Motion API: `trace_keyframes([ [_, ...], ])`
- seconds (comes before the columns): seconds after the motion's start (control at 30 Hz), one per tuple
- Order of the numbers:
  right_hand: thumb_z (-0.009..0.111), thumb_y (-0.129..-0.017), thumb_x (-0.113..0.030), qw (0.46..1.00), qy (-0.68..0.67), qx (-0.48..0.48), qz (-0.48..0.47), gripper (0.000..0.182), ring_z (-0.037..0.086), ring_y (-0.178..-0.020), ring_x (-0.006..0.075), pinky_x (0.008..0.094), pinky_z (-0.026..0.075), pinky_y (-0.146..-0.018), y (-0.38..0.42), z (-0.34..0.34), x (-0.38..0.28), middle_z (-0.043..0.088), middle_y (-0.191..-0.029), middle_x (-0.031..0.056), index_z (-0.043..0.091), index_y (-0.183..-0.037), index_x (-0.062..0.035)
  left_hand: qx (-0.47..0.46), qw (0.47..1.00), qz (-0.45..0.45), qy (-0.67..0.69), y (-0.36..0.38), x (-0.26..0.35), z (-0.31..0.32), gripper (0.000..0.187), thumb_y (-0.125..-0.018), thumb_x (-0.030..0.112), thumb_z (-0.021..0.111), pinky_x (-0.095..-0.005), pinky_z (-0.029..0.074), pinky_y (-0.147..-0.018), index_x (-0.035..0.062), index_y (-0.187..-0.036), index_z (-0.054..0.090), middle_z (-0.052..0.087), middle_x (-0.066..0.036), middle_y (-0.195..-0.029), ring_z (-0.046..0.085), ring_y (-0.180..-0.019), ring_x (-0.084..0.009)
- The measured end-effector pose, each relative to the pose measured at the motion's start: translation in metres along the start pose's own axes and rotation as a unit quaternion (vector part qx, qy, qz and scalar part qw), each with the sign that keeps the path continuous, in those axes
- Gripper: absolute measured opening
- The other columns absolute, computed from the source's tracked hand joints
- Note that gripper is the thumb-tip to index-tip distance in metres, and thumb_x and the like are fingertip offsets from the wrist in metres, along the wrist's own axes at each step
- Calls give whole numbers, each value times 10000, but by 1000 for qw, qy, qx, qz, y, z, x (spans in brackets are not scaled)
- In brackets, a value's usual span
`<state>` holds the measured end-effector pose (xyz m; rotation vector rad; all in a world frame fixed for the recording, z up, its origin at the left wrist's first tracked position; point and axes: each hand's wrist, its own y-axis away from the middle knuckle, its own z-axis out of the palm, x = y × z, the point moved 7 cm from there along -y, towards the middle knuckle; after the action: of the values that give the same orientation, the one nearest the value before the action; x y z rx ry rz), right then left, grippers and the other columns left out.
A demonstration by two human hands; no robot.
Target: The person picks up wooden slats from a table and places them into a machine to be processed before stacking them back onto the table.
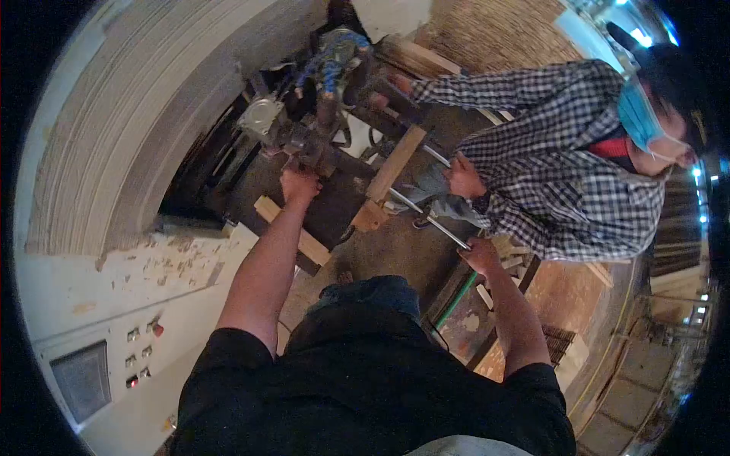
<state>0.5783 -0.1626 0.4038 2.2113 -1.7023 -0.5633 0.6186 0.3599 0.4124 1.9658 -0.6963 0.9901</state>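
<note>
My left hand (301, 184) is closed at a dark metal part of the machine (312, 144), left of centre; what its fingers grip is hard to make out. To the right, my right hand (479, 255) is wrapped round the end of a silver metal rod (449, 233). That rod runs up and left to a wooden block (370, 216) and a longer wooden bar (398, 161). A co-worker's hand (465, 178) is at another metal rod (436, 155) above mine.
A co-worker in a checked shirt (563, 159) stands at the right. Control buttons (144, 353) and a screen (81, 381) are at the lower left. A wooden piece (293, 229) lies below my left hand. A green bar (456, 299) is at the lower right.
</note>
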Motion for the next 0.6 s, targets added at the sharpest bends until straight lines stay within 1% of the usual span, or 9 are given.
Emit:
trace_keyframes([
  [0.03, 705, -868, -441, 998, 19, 49, -21, 437, 648, -768, 399, 490, 520, -714, 2, -4, -2, 644, -748, 193, 631, -761, -24, -10, 1000, 8, -4, -4, -4, 3, 311, -979, 165, 558, -319, 526, -435, 33, -1260, 577, 693, -125, -731, 669, -529, -191],
  [0.1, 694, -873, -446, 1000, 21, 22, 3, 438, 651, -787, 396, 489, 522, -728, 4, -8, -2, 652, -773, 196, 642, -774, -22, 4, 999, 23, 47, -6, -11, 2, 280, -974, 173, 566, -325, 526, -430, 2, -1194, 594, 691, -120, -722, 674, -536, -184],
  [0.17, 683, -879, -451, 999, 19, -6, 24, 441, 654, -806, 394, 489, 525, -743, 6, -13, -7, 661, -799, 199, 654, -787, -21, 2, 1000, 19, 24, -4, -7, 3, 263, -974, 174, 569, -326, 522, -426, -16, -1152, 606, 689, -120, -719, 667, -528, -184],
  [0.27, 662, -889, -454, 997, -37, -30, 69, 443, 660, -852, 394, 490, 530, -776, 9, -14, -5, 671, -853, 211, 677, -856, -12, 11, 1000, 13, -14, -9, -12, 3, 221, -971, 173, 577, -326, 516, -419, -34, -1032, 626, 684, -120, -714, 659, -520, -187],
  [0.33, 632, -897, -453, 998, -23, -41, 41, 454, 664, -902, 401, 498, 531, -831, 9, -14, -9, 683, -894, 213, 685, -939, -4, 8, 999, 24, -32, -14, -19, 5, 213, -968, 171, 582, -325, 515, -417, -35, -954, 633, 682, -121, -713, 659, -519, -191],
  [0.4, 612, -904, -452, 999, -8, -28, 28, 461, 664, -929, 403, 503, 529, -854, 13, -15, -11, 687, -923, 216, 685, -986, -3, 5, 996, 82, 42, -12, -15, 5, 225, -959, 181, 597, -321, 501, -405, -12, -846, 630, 677, -108, -705, 646, -507, -191],
  [0.5, 579, -914, -451, 999, 9, -28, 13, 478, 661, -989, 400, 512, 524, -891, 10, -5, -5, 689, -1008, 219, 684, -1063, -8, -24, 997, 72, 31, -17, -13, 5, 244, -964, 174, 589, -316, 490, -403, 22, -775, 612, 663, -99, -690, 630, -497, -190],
  [0.53, 564, -917, -451, 999, 12, -45, -3, 485, 659, -1022, 395, 516, 520, -906, 9, 2, -2, 687, -1063, 219, 683, -1093, -14, -52, 946, 172, -270, -18, -2, 11, 227, -952, 144, 590, -339, 477, -404, 31, -755, 607, 639, -98, -653, 605, -480, -192],
  [0.6, 562, -906, -430, 999, 7, -41, -2, 478, 651, -1073, 392, 514, 523, -909, 5, 12, 5, 668, -1155, 216, 676, -1129, -23, -45, 948, 179, -259, -21, -6, 15, 215, -932, 109, 591, -372, 451, -399, 35, -731, 606, 616, -97, -613, 573, -460, -202],
])
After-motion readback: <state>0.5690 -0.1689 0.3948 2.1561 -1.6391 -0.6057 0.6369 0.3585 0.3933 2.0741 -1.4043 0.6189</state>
